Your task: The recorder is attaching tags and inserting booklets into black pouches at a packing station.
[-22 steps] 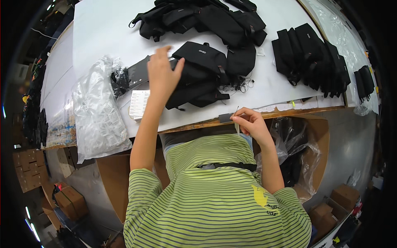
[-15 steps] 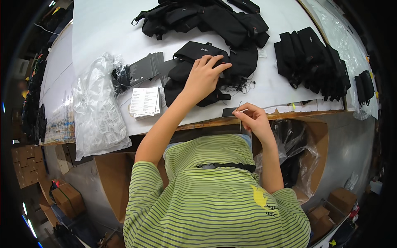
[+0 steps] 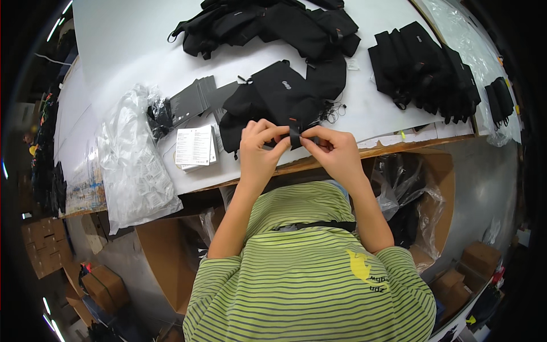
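Observation:
A black fabric bag (image 3: pixel 282 85) with a small light logo lies in front of me at the table's near edge. From its near end a short black strap loop (image 3: pixel 294 137) stands up between my hands. My left hand (image 3: pixel 261 147) is closed, thumb and fingertips pinching the loop's left side. My right hand (image 3: pixel 336 149) pinches at the loop's right side, fingertips almost meeting the left ones. Whether a thin cord is also between the right fingertips is too small to tell. Thin black cords (image 3: pixel 332 112) lie tangled just right of the bag.
Black bags (image 3: pixel 273 25) are heaped at the back, with more in a row (image 3: pixel 421 71) on the right. Left of me are dark cards (image 3: pixel 194 101), white printed cards (image 3: pixel 194 149) and a clear plastic bag (image 3: pixel 134 165). Cardboard boxes (image 3: pixel 162 251) stand below the table edge (image 3: pixel 393 147).
My left hand has drawn back from the bag's top to the strap loop. My right hand, earlier pinching a thin cord near a dark card, has moved left to the loop. The bag has turned.

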`<state>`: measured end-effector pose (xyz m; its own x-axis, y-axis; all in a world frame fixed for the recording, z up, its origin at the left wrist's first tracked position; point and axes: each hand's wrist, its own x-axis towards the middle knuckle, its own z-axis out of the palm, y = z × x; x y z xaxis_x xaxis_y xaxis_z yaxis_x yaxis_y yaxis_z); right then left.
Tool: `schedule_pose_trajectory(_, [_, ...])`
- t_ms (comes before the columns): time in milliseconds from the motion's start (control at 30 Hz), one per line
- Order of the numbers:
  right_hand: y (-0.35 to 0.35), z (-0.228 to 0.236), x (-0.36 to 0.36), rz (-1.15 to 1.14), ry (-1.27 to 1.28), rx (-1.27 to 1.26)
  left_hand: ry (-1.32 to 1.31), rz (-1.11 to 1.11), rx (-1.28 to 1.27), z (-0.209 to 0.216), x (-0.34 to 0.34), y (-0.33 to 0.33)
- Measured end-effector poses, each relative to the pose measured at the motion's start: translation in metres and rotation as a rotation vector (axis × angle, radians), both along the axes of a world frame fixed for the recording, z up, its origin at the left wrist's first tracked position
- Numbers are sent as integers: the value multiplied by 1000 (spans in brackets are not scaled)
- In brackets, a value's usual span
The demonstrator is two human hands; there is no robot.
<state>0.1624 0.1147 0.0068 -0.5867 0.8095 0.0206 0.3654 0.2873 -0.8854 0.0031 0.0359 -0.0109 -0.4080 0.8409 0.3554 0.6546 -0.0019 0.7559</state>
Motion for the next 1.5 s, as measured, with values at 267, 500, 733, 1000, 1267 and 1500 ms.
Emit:
schedule_pose_trajectory(267, [-12,-11,-8,148,117,157,-372,-53,48,4,5,-21])
schedule_pose_trajectory(500, [-10,-4,3,126,655,-647,-892,-14,319,20,7,-34])
schedule_pose_trajectory(733, [-6,-1,9,181,744,-675,-910,-148,136,38,17,-42])
schedule_pose_trajectory(1000, [-25,6,3,218,747,-601,-708,-212,15,32,24,-43])
schedule_pose_trajectory(1267, [-33,8,3,253,689,-511,-681,-289,-51,31,23,-42])
schedule_pose_trajectory(1500, [-33,9,3,227,690,-520,-730,-291,-28,31,22,-43])
